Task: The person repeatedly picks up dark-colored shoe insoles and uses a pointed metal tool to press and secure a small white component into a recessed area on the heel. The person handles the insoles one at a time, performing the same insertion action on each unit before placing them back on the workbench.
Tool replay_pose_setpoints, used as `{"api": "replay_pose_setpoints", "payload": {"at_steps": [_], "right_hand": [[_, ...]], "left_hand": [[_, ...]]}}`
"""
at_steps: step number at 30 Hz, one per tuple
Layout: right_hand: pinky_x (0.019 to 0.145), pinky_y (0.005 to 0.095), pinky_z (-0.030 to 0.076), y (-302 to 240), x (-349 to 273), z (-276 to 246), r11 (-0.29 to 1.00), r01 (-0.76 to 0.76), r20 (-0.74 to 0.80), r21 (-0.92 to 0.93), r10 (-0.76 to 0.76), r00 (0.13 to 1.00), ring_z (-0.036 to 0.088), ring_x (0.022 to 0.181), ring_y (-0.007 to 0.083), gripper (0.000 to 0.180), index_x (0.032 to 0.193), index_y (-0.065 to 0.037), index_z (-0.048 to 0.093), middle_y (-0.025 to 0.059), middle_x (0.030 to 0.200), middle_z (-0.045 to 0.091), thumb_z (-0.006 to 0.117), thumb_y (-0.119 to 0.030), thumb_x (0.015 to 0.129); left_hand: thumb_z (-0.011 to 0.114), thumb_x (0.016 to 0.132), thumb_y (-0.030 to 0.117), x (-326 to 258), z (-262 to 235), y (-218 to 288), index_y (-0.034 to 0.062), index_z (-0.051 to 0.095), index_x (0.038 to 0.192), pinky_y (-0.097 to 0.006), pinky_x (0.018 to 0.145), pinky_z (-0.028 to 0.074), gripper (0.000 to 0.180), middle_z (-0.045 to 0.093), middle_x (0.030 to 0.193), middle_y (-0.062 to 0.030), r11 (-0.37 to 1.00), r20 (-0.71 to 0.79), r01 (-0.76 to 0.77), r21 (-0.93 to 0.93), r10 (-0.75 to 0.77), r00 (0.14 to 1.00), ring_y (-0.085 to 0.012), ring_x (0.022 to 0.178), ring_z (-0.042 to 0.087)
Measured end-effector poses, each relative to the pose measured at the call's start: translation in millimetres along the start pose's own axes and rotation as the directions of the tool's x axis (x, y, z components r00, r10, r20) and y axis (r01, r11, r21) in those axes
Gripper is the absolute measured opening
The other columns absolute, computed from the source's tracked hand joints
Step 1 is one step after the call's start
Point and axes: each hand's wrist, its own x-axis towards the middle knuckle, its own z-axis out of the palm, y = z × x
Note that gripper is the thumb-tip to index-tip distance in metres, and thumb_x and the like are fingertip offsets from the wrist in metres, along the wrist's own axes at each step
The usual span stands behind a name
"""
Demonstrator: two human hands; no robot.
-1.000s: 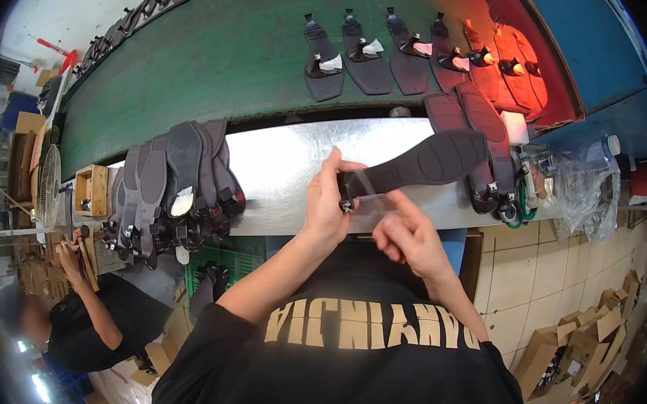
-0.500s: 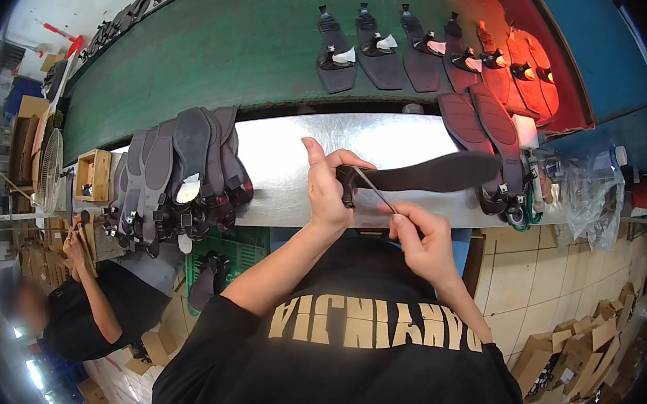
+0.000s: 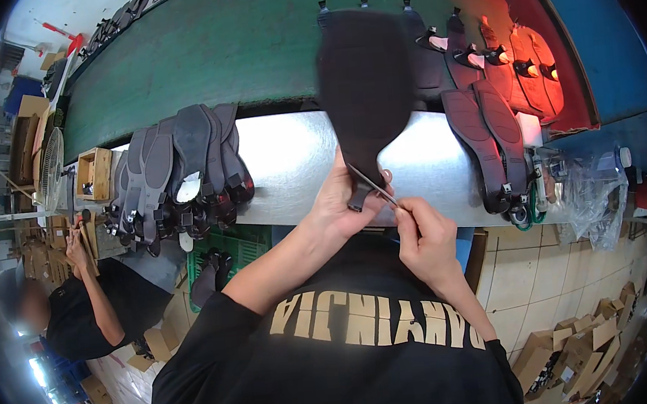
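My left hand grips a dark sandal sole by its narrow end, the fingers wrapped round and partly behind it. The broad part of the sole rises away from me over the table, its flat face toward me, slightly blurred. A thin, straight stick-like tool is pinched in my right hand. The tool slants across the narrow end of the sole, close to or touching it; its exact kind cannot be made out.
Behind the metal table runs a green conveyor belt with several soles heading into a red-lit opening. Piled soles lie left, two soles right. A green crate stands below; a co-worker is at left.
The sole has swung from pointing right to standing up away from me, its broad face now showing. The tool remains in my right hand at the narrow end.
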Motion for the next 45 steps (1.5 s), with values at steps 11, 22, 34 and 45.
{"api": "replay_pose_setpoints", "payload": {"at_steps": [11,22,34,45], "right_hand": [[0.055,0.0407,0.046,-1.8,-6.1,9.5,0.999,0.024,0.087,0.043,-0.027,0.996,0.059,0.062,0.0336,0.005,0.083,-0.003,0.054,0.0137,0.071,0.057,0.059,-0.003,0.085],[0.054,0.0267,0.046,-10.9,20.3,-2.9,0.984,-0.013,0.021,0.180,0.009,1.000,0.056,0.059,0.0158,0.042,0.117,-0.004,0.063,0.0080,0.078,0.057,0.074,-0.009,0.077],[0.052,0.0281,0.044,1.7,25.3,-1.3,0.970,0.173,-0.284,0.170,-0.120,0.951,0.057,0.058,0.0174,0.023,0.099,-0.003,0.069,0.0075,0.074,0.060,0.071,-0.001,0.076],[0.056,0.0249,0.035,17.7,32.7,-153.4,1.000,0.019,-0.270,-0.020,-0.024,0.963,0.044,0.062,0.0103,0.017,0.096,0.000,0.064,0.0022,0.076,0.052,0.055,0.004,0.083]], "left_hand": [[0.046,0.095,0.053,13.4,-2.8,2.1,0.0138,0.048,0.065,-0.034,0.062,0.039,0.049,0.042,0.057,-0.0011,0.982,0.032,0.040,-0.183,-0.034,0.999,-0.0179,0.059,0.042],[0.029,0.094,0.067,12.7,6.4,-11.5,0.0139,0.059,0.106,-0.030,0.054,0.046,0.062,0.062,0.082,-0.0039,0.972,-0.227,0.051,0.230,0.003,0.974,-0.0172,0.065,0.058],[0.040,0.101,0.041,13.8,15.7,-36.0,0.0087,0.057,0.114,-0.030,0.078,0.052,0.039,0.064,0.100,-0.0066,0.950,0.109,-0.073,0.303,0.041,0.993,-0.0160,0.088,0.062],[0.061,0.092,0.017,114.5,27.5,81.2,0.0004,0.061,0.120,-0.026,0.083,0.045,0.033,0.064,0.110,-0.0049,0.049,0.350,-0.688,0.724,0.833,0.428,-0.0125,0.099,0.056]]}}
